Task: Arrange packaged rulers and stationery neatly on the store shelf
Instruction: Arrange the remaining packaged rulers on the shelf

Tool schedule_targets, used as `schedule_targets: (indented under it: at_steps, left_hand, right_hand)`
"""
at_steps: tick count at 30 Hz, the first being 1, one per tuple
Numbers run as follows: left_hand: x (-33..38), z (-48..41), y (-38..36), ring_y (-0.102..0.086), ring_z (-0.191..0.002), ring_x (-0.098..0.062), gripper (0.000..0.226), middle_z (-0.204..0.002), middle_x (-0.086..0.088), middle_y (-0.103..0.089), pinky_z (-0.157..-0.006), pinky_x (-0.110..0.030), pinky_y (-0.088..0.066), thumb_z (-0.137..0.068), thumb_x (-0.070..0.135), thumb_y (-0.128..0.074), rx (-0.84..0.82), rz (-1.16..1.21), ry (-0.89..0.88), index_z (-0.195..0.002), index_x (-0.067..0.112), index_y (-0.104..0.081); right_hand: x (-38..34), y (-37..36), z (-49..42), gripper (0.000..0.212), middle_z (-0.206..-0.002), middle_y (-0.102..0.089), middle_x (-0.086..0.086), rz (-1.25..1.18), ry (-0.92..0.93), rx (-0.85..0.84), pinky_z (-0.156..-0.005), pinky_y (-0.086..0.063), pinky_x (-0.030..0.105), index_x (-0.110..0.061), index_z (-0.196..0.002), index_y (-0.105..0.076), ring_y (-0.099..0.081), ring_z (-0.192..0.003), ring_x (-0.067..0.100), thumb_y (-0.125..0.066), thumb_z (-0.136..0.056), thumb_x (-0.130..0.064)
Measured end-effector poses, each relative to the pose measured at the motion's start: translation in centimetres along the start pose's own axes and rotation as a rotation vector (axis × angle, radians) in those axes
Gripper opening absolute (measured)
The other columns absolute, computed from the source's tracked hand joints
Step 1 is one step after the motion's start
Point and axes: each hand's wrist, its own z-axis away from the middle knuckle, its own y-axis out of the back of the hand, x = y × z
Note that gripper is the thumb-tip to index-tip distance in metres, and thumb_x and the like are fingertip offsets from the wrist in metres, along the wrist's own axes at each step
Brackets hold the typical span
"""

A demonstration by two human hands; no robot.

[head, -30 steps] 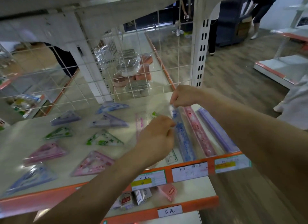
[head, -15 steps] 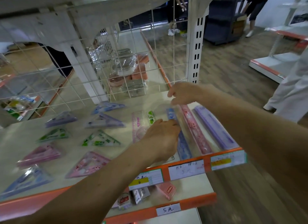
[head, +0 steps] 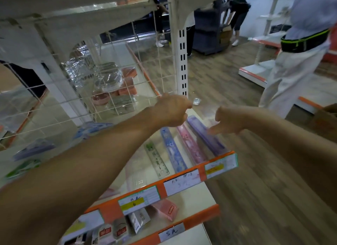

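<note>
So, set squares (head: 33, 150): blurred blue, purple and green triangles in clear packets, lying spread over the left part of the shelf (head: 107, 209).
Lower shelf (head: 200, 211): small boxes (head: 138, 220) and a pink packet (head: 165, 209), near the front edge.
Green ruler (head: 157, 160): clear, flat on the shelf, leftmost of four rulers, its near end by the price labels (head: 180, 182).
Blue ruler (head: 172, 150): just right of the green one, lying front to back.
Left hand (head: 171, 111): over the far ends of the rulers, fingers clenched; whether they pinch anything I cannot tell.
Pink ruler (head: 191, 146): beside the blue one, its far end under the left hand.
Purple ruler (head: 206, 137): rightmost, along the shelf's right edge.
Right hand (head: 226, 120): just right of the purple ruler's far half, fingers released and loosely spread, grasping nothing.
Person in white trousers (head: 291, 71): standing on the wooden floor, far right.
</note>
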Motion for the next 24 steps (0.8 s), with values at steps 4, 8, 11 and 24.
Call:
schedule_targets:
  at_steps: [4, 8, 11, 24]
  left_hand:
    - [1.2, -3.3, -0.4, -0.046, -0.128, -0.022, 0.055, -0.144, 0.001, -0.045, -0.101, -0.037, -0.041, -0.092, 0.019, -0.051, -0.152, -0.053, -0.084, -0.144, 0.028, -0.036]
    - [1.7, -5.1, -1.1, -0.055, -0.117, -0.021, 0.063, -0.136, 0.0, -0.052, -0.095, -0.038, -0.049, -0.085, 0.017, -0.06, -0.281, -0.038, -0.137, -0.143, 0.028, -0.038]
    - [2.0, -5.5, -1.0, -0.053, -0.119, -0.023, 0.066, -0.137, 0.0, -0.05, -0.095, -0.033, -0.047, -0.084, 0.018, -0.063, -0.313, -0.071, -0.181, -0.144, 0.027, -0.037]
    - [2.6, -5.4, -1.0, -0.057, -0.099, -0.021, 0.05, -0.116, 0.0, -0.06, -0.08, -0.032, -0.05, -0.083, 0.019, -0.064, -0.323, -0.271, -0.327, -0.13, 0.023, -0.05]
  right_hand:
    - [-0.2, -1.1, 1.3, 0.036, -0.069, -0.051, 0.0, 0.082, -0.01, 0.008, -0.047, -0.044, 0.022, -0.01, -0.083, -0.053, -0.052, -0.053, 0.014, -0.061, -0.084, -0.045]
    - [-0.4, -1.8, 1.8, 0.037, -0.066, -0.051, -0.001, 0.188, 0.033, 0.103, -0.046, -0.033, 0.022, -0.018, -0.063, -0.049, -0.044, -0.054, 0.01, -0.061, -0.082, -0.047]
    - [-0.7, -2.3, 2.0, 0.041, -0.063, -0.044, -0.005, 0.15, 0.061, 0.15, -0.047, -0.029, 0.021, -0.021, -0.062, -0.041, -0.039, -0.055, 0.008, -0.062, -0.081, -0.05]
    - [-1.3, -3.1, 1.6, 0.046, -0.063, -0.042, -0.004, 0.146, 0.062, 0.144, -0.059, -0.038, 0.028, -0.024, -0.061, -0.032, -0.046, -0.065, 0.017, -0.058, -0.083, -0.055]
